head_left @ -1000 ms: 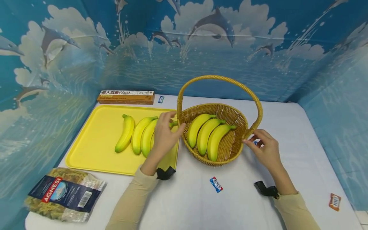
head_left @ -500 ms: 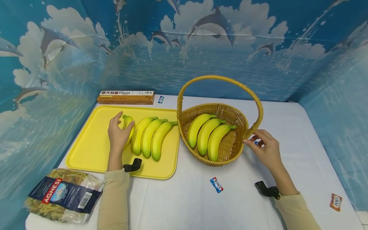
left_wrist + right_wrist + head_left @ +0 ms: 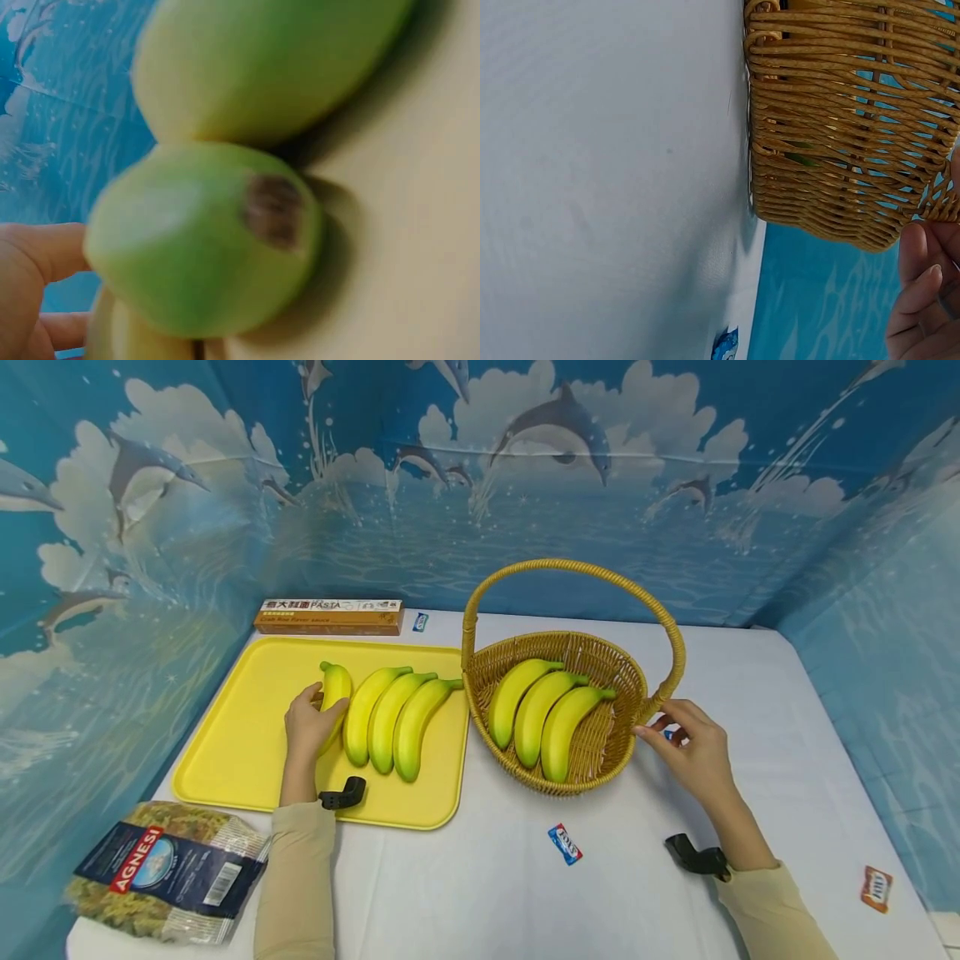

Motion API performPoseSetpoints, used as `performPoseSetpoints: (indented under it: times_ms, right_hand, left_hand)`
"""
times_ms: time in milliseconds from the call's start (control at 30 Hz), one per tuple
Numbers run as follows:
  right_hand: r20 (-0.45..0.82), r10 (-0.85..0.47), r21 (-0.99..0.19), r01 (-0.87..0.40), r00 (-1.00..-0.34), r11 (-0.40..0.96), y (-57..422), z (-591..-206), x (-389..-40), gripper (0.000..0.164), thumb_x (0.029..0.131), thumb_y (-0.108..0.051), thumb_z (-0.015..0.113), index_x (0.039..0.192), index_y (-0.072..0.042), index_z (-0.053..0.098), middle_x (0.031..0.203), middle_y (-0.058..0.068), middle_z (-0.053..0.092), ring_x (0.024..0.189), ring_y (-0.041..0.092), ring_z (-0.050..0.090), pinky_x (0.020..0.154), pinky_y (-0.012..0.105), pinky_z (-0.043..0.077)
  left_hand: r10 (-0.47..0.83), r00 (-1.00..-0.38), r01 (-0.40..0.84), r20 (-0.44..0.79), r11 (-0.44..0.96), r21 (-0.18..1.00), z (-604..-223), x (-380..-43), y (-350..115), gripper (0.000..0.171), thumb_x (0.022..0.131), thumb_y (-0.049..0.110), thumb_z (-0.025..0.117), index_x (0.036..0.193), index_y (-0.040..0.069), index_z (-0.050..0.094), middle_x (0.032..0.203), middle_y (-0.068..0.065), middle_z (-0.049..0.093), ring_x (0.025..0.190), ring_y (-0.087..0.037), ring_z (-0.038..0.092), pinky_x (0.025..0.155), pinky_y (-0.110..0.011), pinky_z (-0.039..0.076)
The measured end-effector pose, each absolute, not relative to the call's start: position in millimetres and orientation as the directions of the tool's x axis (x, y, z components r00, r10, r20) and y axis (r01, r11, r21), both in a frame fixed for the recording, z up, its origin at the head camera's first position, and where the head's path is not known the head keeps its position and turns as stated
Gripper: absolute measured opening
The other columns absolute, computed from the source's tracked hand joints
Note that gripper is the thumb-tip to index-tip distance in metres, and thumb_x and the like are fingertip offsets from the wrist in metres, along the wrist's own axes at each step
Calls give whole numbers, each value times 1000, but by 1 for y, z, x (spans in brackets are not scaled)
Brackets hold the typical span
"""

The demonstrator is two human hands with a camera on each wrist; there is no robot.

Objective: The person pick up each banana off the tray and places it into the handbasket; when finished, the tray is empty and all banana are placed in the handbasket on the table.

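Note:
My left hand [image 3: 309, 727] is around the leftmost banana [image 3: 336, 687] on the yellow tray [image 3: 232, 735], fingers on its left side and thumb on its right. In the left wrist view the green end of a banana [image 3: 187, 240] fills the middle, with the hand's digits [image 3: 56, 251] against its far side. Three more bananas [image 3: 396, 718] lie side by side to its right on the tray. My right hand [image 3: 693, 747] pinches the rim of the wicker basket [image 3: 611, 760] near its handle's base. Three bananas [image 3: 542, 717] rest inside the basket.
A pasta box [image 3: 327, 617] stands behind the tray. A bag of pasta [image 3: 168, 870] lies at its front left corner. Small wrapped candies lie about the white table: a blue one [image 3: 565, 844] in front of the basket, an orange one [image 3: 876, 889] far right.
My left hand has moved left from beside the basket to the leftmost banana, then lowered and closed around it. My right hand has stayed at the basket's rim.

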State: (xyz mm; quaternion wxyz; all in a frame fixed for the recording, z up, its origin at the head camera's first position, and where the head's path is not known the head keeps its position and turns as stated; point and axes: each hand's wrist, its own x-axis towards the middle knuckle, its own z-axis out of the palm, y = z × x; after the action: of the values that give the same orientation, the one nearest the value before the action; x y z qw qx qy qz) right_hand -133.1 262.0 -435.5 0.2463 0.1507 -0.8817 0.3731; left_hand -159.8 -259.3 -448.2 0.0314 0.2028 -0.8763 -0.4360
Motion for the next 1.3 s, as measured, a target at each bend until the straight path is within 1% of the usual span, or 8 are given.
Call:
performPoseSetpoints:
  times_ms: [233, 433, 600, 733, 867, 1033, 1167, 1300]
  right_hand:
    - [543, -86, -589, -452, -835, 670, 261, -434, -132, 42, 71, 3, 83, 111, 4, 69, 89, 12, 65, 76, -12, 46, 59, 7, 37]
    - [534, -84, -584, -439, -841, 683, 261, -435, -132, 41, 72, 1, 83, 111, 3, 69, 90, 12, 65, 73, -7, 47, 58, 7, 37]
    - [534, -83, -581, -437, -841, 687, 262, -435, -132, 41, 72, 0, 83, 111, 3, 69, 90, 11, 65, 73, -4, 48, 58, 8, 37]
    - [538, -85, -580, -441, -839, 685, 262, -435, -132, 41, 72, 0, 83, 111, 3, 69, 89, 11, 65, 74, -9, 46, 58, 7, 37]
    - [538, -84, -581, -441, -839, 684, 262, -434, -132, 41, 73, 0, 83, 111, 4, 69, 89, 13, 65, 75, -11, 45, 58, 7, 37]
    - [537, -81, -581, -437, -840, 687, 262, -434, -132, 41, 73, 0, 83, 111, 4, 69, 89, 13, 65, 74, -11, 45, 58, 7, 36]
    - [540, -78, -581, -438, -838, 686, 262, -434, -132, 40, 73, 1, 83, 110, 4, 69, 89, 12, 65, 74, -9, 46, 58, 7, 37]
    - [538, -83, -582, -441, -839, 683, 262, -434, -132, 39, 73, 0, 83, 109, 4, 69, 89, 13, 66, 73, -6, 48, 58, 7, 37]
  left_hand:
    - [-404, -903, -359, -143, 530, 768, -455, -162, -262, 63, 94, 27, 63, 146, -1, 42, 141, -27, 50, 132, -41, 44, 109, -50, 38]
    - [-413, -902, -349, -125, 528, 774, -451, -161, -259, 63, 93, 26, 63, 146, -2, 42, 141, -27, 50, 132, -42, 44, 108, -51, 39]
    - [-416, -908, -283, -38, 547, 788, -424, -157, -244, 63, 91, 27, 66, 145, 1, 46, 138, -24, 54, 126, -40, 50, 101, -50, 45]
    - [-377, -923, -165, 81, 576, 800, -393, -148, -218, 62, 89, 27, 70, 142, 3, 50, 137, -20, 56, 117, -37, 55, 95, -49, 48]
    - [-264, -934, 33, 241, 607, 794, -365, -132, -178, 59, 85, 23, 75, 137, 3, 56, 128, -19, 63, 104, -34, 60, 83, -46, 53]
    - [-38, -928, 278, 371, 593, 755, -349, -114, -115, 56, 81, 21, 79, 131, 2, 62, 117, -16, 69, 92, -28, 64, 72, -38, 55]
    - [164, -917, 386, 364, 601, 700, -353, -112, -61, 57, 83, 27, 76, 132, 4, 61, 119, -13, 68, 98, -25, 66, 78, -36, 55]
    - [291, -920, 392, 264, 642, 659, -364, -119, -15, 58, 86, 32, 72, 136, 7, 58, 124, -9, 67, 98, -21, 64, 72, -27, 50]
